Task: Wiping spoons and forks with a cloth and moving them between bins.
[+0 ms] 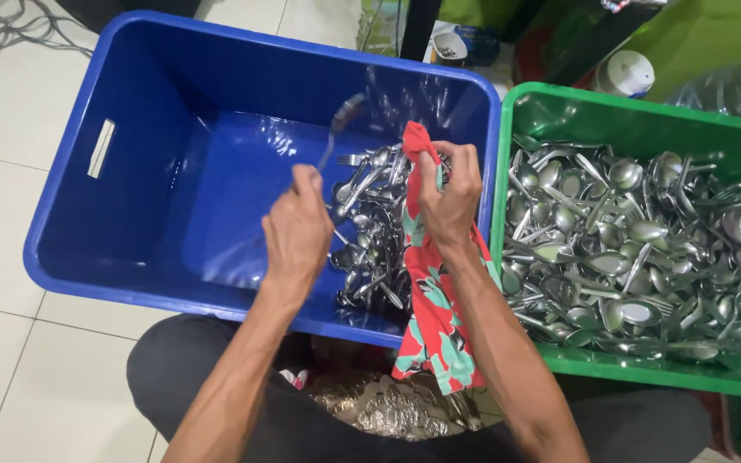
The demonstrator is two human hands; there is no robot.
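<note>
Left hand [298, 227] pinching a blurred spoon [336, 129] over the blue crate [130, 129], handle at 1 o'clock. Right hand [449, 193] clenched on a red floral cloth [430, 300]. Cutlery heap [375, 223] between; green crate [636, 111] of spoons at 3 o'clock.

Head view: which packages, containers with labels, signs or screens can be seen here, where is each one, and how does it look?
No signs or screens show.
Small white box with a dark picture: on the floor behind the blue plastic crate, top centre; squat, white.
White round lidded jar: behind the green plastic crate, top right; rounded, white with a thin dark mark.
Crinkled silver foil bag: on the lap, bottom centre; shiny.
</note>
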